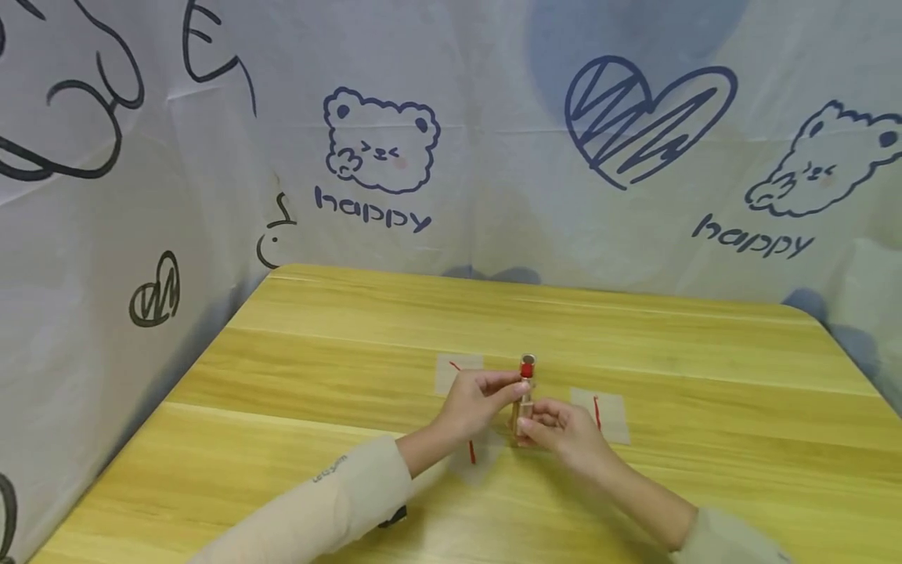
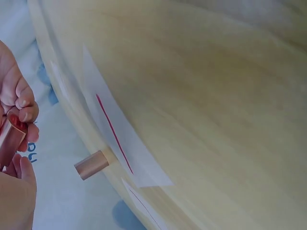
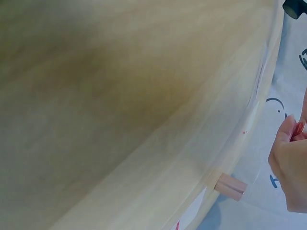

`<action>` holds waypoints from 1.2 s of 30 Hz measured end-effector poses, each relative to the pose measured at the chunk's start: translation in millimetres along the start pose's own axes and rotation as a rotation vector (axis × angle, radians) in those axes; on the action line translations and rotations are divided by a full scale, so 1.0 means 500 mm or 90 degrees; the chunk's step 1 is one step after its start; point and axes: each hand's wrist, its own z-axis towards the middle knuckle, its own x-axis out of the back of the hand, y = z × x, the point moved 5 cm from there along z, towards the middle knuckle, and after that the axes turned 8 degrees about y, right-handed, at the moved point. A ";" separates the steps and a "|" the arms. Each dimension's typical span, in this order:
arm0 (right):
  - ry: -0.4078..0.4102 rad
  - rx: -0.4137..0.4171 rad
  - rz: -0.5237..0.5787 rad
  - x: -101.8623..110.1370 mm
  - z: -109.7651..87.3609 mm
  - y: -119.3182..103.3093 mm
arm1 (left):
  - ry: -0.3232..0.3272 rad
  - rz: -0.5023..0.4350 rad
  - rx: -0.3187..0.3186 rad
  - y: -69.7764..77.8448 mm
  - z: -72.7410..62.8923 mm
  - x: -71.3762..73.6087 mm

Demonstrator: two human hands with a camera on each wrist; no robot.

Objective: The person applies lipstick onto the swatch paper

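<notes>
Over the table, both hands are on an upright gold lipstick (image 1: 527, 372), red showing near its top end. My left hand (image 1: 479, 406) pinches its upper part between thumb and fingers. Lower down, my right hand (image 1: 572, 431) pinches the gold body. In the left wrist view the lipstick tube (image 2: 11, 143) shows red at its end, with fingers close around it. A separate copper-coloured tube (image 2: 91, 165) stands on the table; the right wrist view shows this tube (image 3: 230, 187) too. The fingers hide part of the lipstick.
Around the hands, paper squares with red lines are on the wooden table (image 1: 296, 392): one behind the left hand (image 1: 445, 381), one beside the right hand (image 1: 615, 427), one nearer (image 1: 465, 468). A small black object (image 1: 395, 517) shows by the left sleeve. Drawn-on white sheets (image 1: 493, 196) hang around.
</notes>
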 end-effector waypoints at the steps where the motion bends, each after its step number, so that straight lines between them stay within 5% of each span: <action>1: -0.010 0.002 0.003 0.000 0.001 0.000 | -0.006 -0.001 -0.001 0.001 0.000 0.002; 16: -0.046 0.029 -0.042 0.003 0.007 0.012 | -0.099 -0.010 -0.024 0.000 -0.004 0.010; 27: -0.043 0.052 -0.072 0.010 0.009 0.013 | -0.073 -0.011 -0.026 0.000 -0.005 0.007; 36: -0.007 0.051 -0.076 0.010 0.011 0.015 | -0.004 -0.012 -0.017 -0.002 -0.008 0.006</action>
